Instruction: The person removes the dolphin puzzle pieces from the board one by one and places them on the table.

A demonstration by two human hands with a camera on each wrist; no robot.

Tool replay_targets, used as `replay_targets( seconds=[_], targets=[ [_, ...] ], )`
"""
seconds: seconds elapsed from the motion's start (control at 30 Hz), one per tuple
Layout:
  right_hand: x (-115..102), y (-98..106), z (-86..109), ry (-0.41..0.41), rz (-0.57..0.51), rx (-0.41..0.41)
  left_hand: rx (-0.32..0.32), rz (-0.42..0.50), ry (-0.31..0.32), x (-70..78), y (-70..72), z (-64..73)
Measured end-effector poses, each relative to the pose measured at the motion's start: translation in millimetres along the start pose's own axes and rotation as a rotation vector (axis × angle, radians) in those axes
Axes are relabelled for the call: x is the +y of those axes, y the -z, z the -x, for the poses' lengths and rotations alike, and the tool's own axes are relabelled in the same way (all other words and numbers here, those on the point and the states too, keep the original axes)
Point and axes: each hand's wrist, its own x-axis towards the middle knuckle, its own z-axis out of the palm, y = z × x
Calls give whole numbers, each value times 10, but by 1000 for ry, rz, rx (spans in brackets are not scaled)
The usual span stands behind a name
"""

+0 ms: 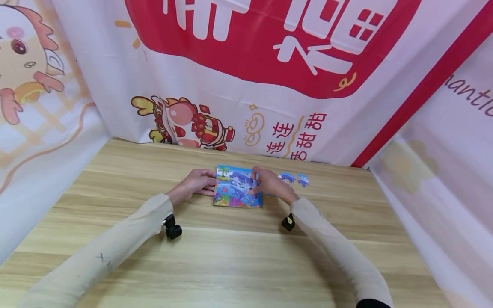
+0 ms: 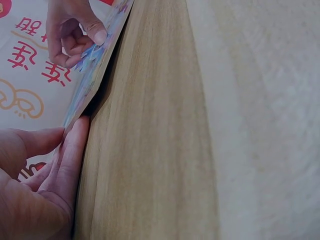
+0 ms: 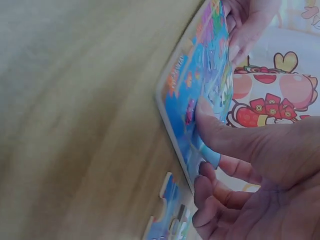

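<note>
The puzzle board (image 1: 235, 202), printed with a dolphin scene, sits on the table (image 1: 231, 261), its edge tipped up off the wood in the left wrist view. At the board's left edge, the left hand (image 1: 200, 183) grips it between thumb and fingers. Over the board's right side, the right hand (image 1: 271, 182) pinches 1 blue puzzle piece (image 3: 209, 156) between thumb and fingers. Right of the board lie loose puzzle pieces (image 1: 303, 179), some partly hidden by that hand. Behind the board hangs a printed cloth (image 1: 239, 90).
</note>
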Motion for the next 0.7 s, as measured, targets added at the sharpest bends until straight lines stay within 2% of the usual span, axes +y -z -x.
replay_targets(
  seconds=[0.2,0.47,0.7],
  targets=[
    [57,-71,42,-26,-24,55,-19,29,11,-26,-4,-36],
    [55,-89,104,46,-62,109,-5,43,16,-41,-2,-31],
    [114,-66,116,98,-214,108,-5,37,11,-5,14,-5]
  ],
)
